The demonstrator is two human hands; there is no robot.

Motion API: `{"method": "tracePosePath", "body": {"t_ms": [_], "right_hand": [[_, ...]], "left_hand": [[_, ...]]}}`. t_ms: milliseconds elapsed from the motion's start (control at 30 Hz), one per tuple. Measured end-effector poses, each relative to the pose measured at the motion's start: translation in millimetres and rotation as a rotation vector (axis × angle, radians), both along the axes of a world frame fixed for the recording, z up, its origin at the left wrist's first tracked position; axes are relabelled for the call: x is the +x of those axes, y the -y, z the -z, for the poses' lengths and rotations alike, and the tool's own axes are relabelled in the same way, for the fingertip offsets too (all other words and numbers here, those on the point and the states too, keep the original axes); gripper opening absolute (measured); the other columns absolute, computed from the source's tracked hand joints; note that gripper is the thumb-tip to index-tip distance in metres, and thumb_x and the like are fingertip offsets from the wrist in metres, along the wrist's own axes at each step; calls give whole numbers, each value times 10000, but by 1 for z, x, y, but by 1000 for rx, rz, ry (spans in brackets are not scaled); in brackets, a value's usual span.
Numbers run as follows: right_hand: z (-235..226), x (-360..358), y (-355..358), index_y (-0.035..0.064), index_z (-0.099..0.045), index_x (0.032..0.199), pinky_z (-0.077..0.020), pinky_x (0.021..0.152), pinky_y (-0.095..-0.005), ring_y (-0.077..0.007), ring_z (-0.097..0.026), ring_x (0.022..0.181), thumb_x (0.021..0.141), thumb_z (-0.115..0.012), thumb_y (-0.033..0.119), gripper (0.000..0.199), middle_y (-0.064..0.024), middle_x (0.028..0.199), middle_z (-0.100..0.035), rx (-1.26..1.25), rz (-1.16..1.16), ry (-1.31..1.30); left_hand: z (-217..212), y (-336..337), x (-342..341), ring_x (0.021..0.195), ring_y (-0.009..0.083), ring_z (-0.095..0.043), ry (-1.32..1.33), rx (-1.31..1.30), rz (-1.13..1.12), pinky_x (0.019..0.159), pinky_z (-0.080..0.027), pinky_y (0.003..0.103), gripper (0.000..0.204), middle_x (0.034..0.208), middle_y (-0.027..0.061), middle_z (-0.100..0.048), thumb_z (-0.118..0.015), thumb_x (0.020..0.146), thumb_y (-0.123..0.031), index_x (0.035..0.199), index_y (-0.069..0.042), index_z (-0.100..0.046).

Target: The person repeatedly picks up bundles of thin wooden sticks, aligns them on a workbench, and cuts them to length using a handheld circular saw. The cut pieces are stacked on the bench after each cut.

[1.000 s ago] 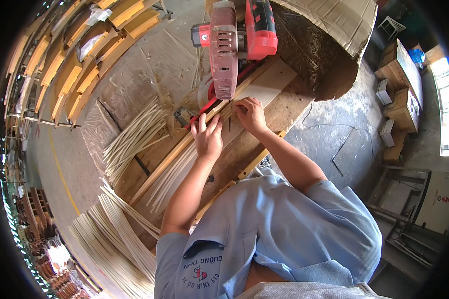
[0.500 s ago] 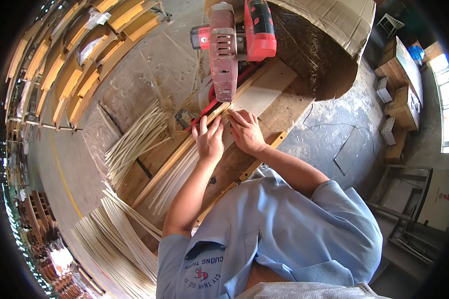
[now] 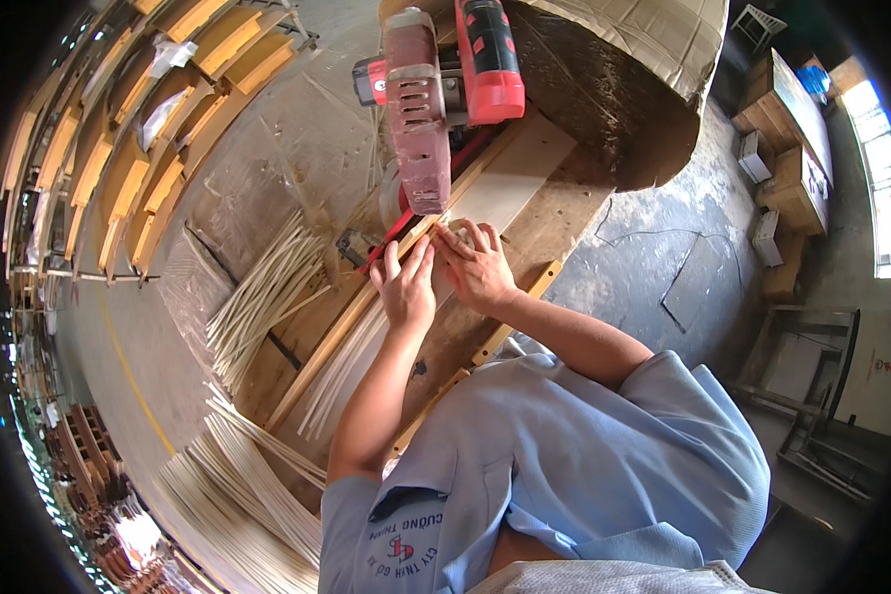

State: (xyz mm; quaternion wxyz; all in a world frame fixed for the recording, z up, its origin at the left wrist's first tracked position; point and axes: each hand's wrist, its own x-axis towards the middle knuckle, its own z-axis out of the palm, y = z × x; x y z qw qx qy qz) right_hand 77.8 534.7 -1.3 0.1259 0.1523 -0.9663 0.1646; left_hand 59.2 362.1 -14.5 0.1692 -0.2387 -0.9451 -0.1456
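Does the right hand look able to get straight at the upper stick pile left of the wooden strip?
Probably not straight: the left hand and wooden strip lie between the right hand and that stick pile.

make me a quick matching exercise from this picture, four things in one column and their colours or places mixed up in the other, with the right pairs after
Things
1. left hand
2. power saw
3. shirt
4. cardboard

Colours and places
a. light blue
b. brown, at the top, to the right of the red-and-black tool
c. fingertips at the long wooden rail, just left of the right hand
d. red and black, beyond both hands

Right pairs: 1-c, 2-d, 3-a, 4-b
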Motion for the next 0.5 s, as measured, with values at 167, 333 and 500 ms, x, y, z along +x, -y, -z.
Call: {"method": "tracePosePath", "body": {"t_ms": [167, 333, 500], "right_hand": [[4, 0, 0, 149, -515, 1538, -156, 1238, -704, -312, -306, 1525, 1011, -573, 306, 553, 40, 1673, -362, 7, 26, 210], [7, 0, 1, 171, -501, 1555, -142, 1227, -734, -315, -265, 1560, 1020, -563, 301, 554, 57, 1696, -325, 13, 45, 205], [8, 1, 1, 171, -519, 1542, -145, 1222, -742, -317, -271, 1558, 1014, -574, 282, 542, 59, 1689, -339, -5, 49, 190]], "left_hand": [[-5, 10, -2, 1311, 393, -505, 22, -30, 39, 1106, -385, 553, 320, 1420, -68, -664, -629, 942, -108, 1236, -134, -754], [-7, 15, -1, 1272, 389, -525, 6, -60, 69, 1083, -407, 565, 294, 1444, -83, -643, -616, 959, -129, 1215, -133, -761], [-8, 19, -2, 1266, 404, -520, 1, -114, 120, 1044, -424, 563, 325, 1449, -40, -644, -598, 980, -148, 1267, -108, -743]]}}
